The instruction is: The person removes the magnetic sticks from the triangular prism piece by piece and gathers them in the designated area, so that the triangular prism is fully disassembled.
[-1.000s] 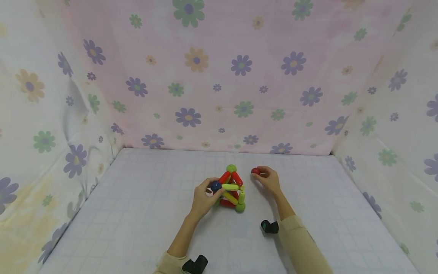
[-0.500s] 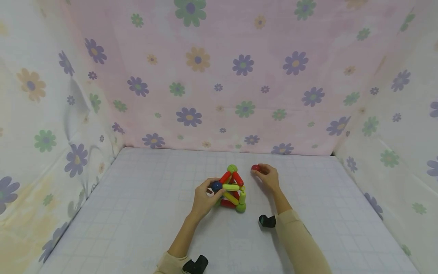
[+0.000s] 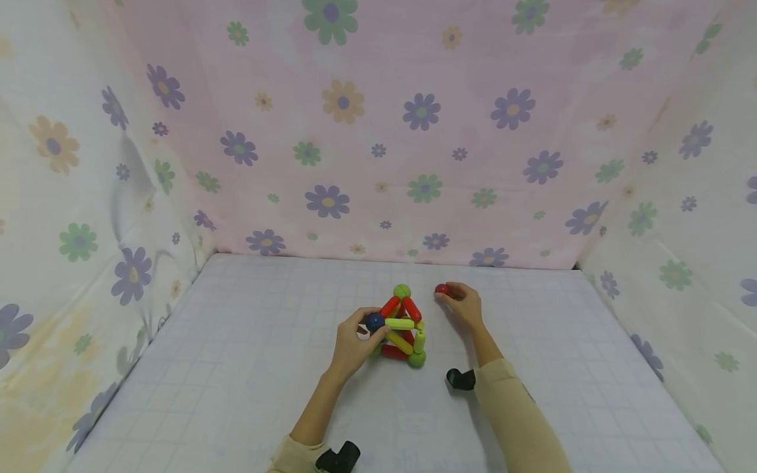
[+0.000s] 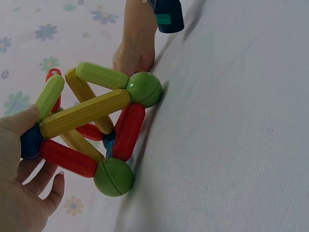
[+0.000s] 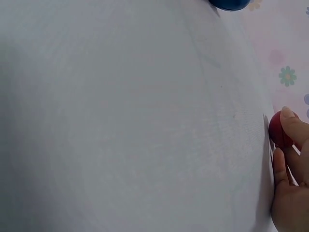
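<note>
A frame of magnetic rods and balls stands mid-table, built from red rods [image 4: 129,131], yellow rods [image 4: 87,113], light-green rods [image 3: 399,324] and green balls [image 4: 114,177]. My left hand [image 3: 353,341] grips its blue ball [image 3: 375,322] between thumb and fingers at the left side. One green ball [image 3: 402,291] tops the frame; another [image 3: 416,359] sits at its front base. To the right of the frame, my right hand [image 3: 466,305] pinches a red ball [image 3: 441,289] low over the tabletop. In the right wrist view the red ball [image 5: 280,129] is partly covered by the thumb.
The white table [image 3: 236,368] has flowered cloth walls [image 3: 378,131] at its back and sides. A black wrist device [image 3: 461,379] sits at the right sleeve, and another [image 3: 338,457] at the left sleeve. A blue ball [image 5: 231,4] shows at the right wrist view's top edge.
My right hand has shifted slightly toward the back of the table with the red ball. My left hand and the rod frame have stayed in place.
</note>
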Available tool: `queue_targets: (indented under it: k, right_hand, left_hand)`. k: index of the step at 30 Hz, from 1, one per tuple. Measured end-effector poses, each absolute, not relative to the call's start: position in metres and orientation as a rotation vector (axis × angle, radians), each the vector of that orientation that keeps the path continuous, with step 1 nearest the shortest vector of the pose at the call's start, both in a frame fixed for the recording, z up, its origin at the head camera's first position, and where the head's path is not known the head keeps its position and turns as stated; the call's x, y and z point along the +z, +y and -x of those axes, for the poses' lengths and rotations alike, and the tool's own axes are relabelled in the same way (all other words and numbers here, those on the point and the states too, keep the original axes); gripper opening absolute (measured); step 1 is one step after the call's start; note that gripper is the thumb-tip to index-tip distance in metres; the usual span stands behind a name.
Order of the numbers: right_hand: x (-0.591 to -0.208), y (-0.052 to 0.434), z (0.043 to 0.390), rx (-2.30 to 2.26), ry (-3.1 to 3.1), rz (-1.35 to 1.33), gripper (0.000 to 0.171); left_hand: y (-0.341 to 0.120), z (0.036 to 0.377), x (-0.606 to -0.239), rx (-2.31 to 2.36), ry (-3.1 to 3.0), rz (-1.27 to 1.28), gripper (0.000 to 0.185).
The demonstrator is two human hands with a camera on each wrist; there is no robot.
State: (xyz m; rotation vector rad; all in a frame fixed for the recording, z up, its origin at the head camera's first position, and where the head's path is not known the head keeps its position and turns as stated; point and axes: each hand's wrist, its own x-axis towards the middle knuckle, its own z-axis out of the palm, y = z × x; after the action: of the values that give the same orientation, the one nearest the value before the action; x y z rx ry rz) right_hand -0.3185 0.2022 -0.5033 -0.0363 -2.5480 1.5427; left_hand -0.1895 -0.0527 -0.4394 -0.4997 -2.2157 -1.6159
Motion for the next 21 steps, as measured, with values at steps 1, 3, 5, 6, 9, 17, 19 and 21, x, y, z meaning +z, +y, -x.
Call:
queue_targets:
  k: [1, 3, 5, 6, 9, 17, 19, 21]
  right_hand:
    - [-0.5033, 0.2019, 0.3186, 1.545, -2.554, 0.046, 0.047]
    - [-0.5031, 0.2015, 0.3183, 1.543, -2.567, 0.057, 0.047]
    - [-0.5032, 0.2014, 0.3180, 1.543, -2.568, 0.062, 0.048]
    - [-0.5033, 0.2015, 0.3177, 1.537, -2.567, 0.060, 0.047]
    - [-0.5035, 0.2021, 0.3166, 1.515, -2.559, 0.035, 0.047]
    - [-0.5042, 0.2046, 0.3133, 1.566, -2.537, 0.009, 0.049]
    - [-0.5044, 0.2056, 0.3126, 1.591, -2.521, 0.006, 0.051]
    - [-0.5048, 0.2065, 0.3115, 1.607, -2.508, 0.000, 0.052]
  left_hand:
    - [-0.0529, 0.1869, -0.4351, -1.619, -2.216, 0.501, 0.032]
    - [-0.0530, 0.1842, -0.4306, -1.615, -2.220, 0.500, 0.032]
    - [-0.0529, 0.1825, -0.4286, -1.612, -2.222, 0.498, 0.032]
    - [-0.0529, 0.1821, -0.4283, -1.612, -2.222, 0.498, 0.032]
    - [-0.0528, 0.1821, -0.4293, -1.607, -2.218, 0.506, 0.032]
    - [-0.0528, 0.1827, -0.4305, -1.609, -2.220, 0.503, 0.032]
    - [-0.0528, 0.1829, -0.4306, -1.619, -2.217, 0.502, 0.032]
    - [-0.0529, 0.1833, -0.4310, -1.625, -2.212, 0.500, 0.032]
